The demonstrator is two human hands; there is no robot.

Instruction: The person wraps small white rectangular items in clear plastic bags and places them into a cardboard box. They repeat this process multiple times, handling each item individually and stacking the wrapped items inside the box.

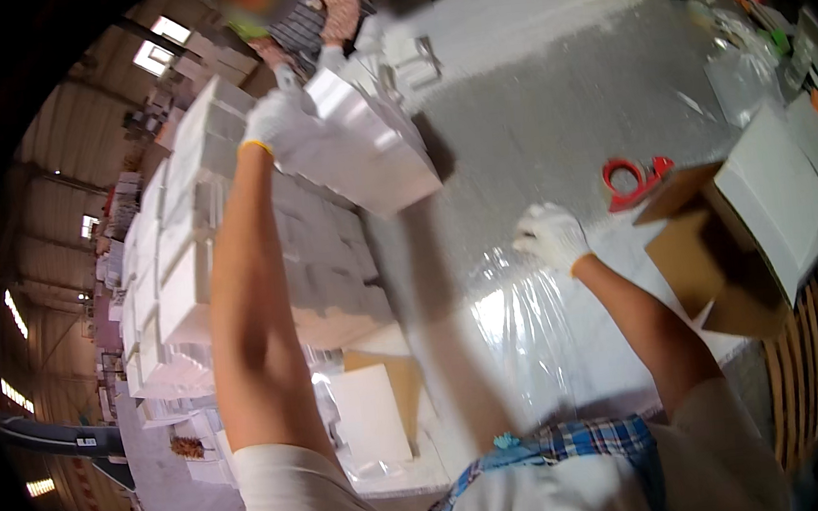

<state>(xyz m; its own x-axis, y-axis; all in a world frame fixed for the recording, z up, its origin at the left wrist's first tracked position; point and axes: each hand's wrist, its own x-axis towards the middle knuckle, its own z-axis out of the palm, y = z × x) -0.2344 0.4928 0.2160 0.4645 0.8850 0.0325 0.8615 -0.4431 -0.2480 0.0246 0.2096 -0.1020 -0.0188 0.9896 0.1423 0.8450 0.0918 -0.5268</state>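
Two white fabric gloves in play! The left hand (273,121) lies against one smooth, oblong white box (380,160), tilted beside the blocky stack of white boxes (181,292); blur hides whether it's clasped. The right hand (555,236), fingers loosely curled around nothing visible, sits just beside glossy, wrinkled clear film (524,328) on the table (553,113). Nearby: one red tape dispenser (659,170), one open cardboard carton (783,200), brown inside.

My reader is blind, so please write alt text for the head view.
A gloved left hand seems to hold a white box beside stacked white boxes, a co-worker opposite. The gloved right hand is near clear plastic film and a red tape dispenser.
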